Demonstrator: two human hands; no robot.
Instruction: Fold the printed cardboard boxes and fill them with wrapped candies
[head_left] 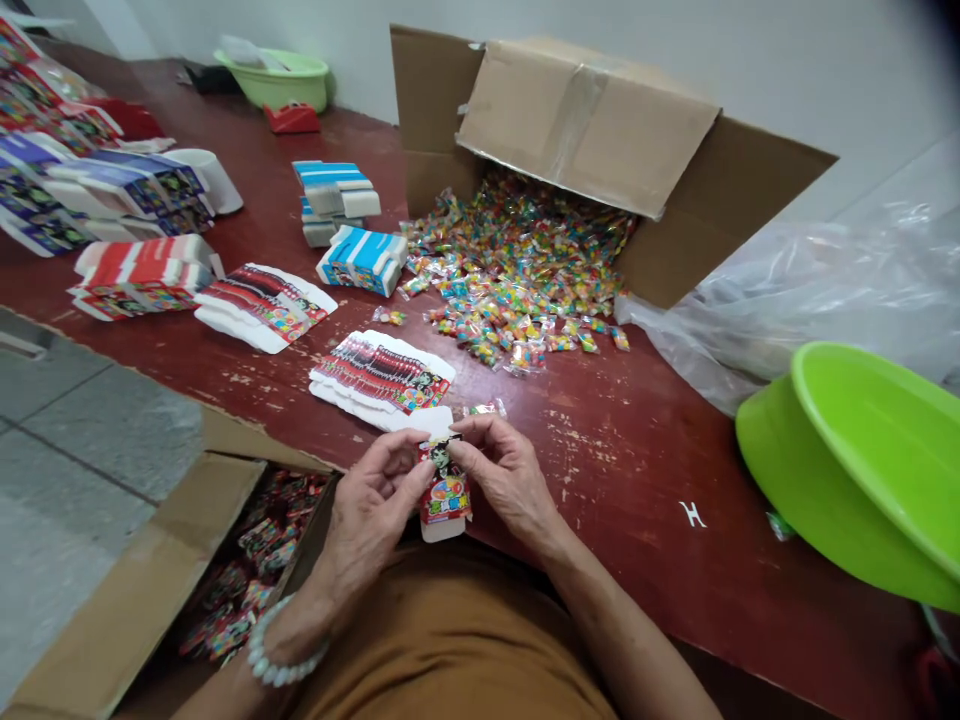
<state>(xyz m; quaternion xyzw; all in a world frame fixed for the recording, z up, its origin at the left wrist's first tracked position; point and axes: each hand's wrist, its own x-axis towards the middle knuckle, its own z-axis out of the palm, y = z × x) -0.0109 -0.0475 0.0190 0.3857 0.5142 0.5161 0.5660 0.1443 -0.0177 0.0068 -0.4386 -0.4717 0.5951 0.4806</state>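
Observation:
Both hands hold one small printed candy box (446, 495) at the table's front edge. My left hand (382, 490) grips its left side, thumb across the printed front. My right hand (502, 470) pinches the upper right side, fingers at the top end. A white flap (448, 528) sticks out at the bottom of the box. Just beyond the hands lies a row of flat red-and-black candy boxes (382, 372). A clear candy packet (486, 409) lies behind my right fingers, partly hidden by them.
A tipped cardboard carton (585, 100) spills wrapped candies (517, 270) onto the red table (600, 470). Bundles of blue boxes (364, 260) and red boxes (146, 275) stand left. A green basin (847, 470) sits right. Below left, an open carton (150, 570) holds filled boxes (259, 560).

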